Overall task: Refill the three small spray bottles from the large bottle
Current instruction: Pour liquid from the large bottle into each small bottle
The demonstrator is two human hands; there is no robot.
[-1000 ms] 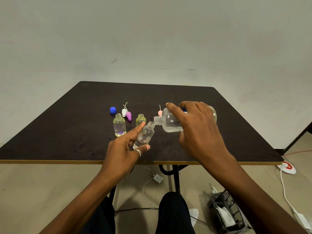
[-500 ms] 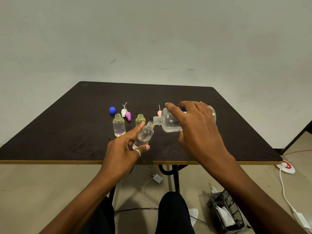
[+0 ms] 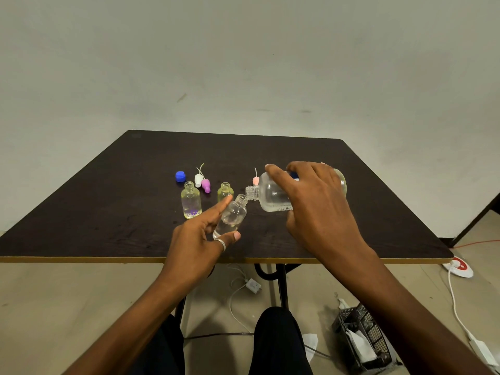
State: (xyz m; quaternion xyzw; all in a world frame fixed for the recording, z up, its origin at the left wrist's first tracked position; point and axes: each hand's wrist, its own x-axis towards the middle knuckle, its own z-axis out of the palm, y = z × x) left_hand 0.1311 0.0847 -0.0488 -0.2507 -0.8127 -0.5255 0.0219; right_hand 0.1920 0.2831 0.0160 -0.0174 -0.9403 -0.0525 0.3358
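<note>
The left fingers [image 3: 216, 211] pinch the small bottle [image 3: 230, 216], forefinger stretched along its side and thumb pressed near its base; the other fingers of the left hand [image 3: 197, 239] are hidden. The bottle hangs above the tabletop [image 3: 108, 212], tilted, with its long axis running from the thumb up and rightward and its open mouth aimed at the right hand [image 3: 319, 209].

The right fingers [image 3: 278, 174] curl over the large bottle [image 3: 270, 194], thumb beneath. It lies almost level, neck pointing left and base to the right, its lip touching or just above the small mouth.

Pouring well likely calls for keeping lip over mouth, raising the base only slowly so a thin stream runs, and levelling off before the small neck floods. The mouth is narrow and a spill seems easy.

Just beyond the left forefinger tip stands a second bottle [image 3: 225, 191], uncapped. A third bottle [image 3: 191, 200] stands further left, with loose caps [image 3: 198, 180] behind them.
</note>
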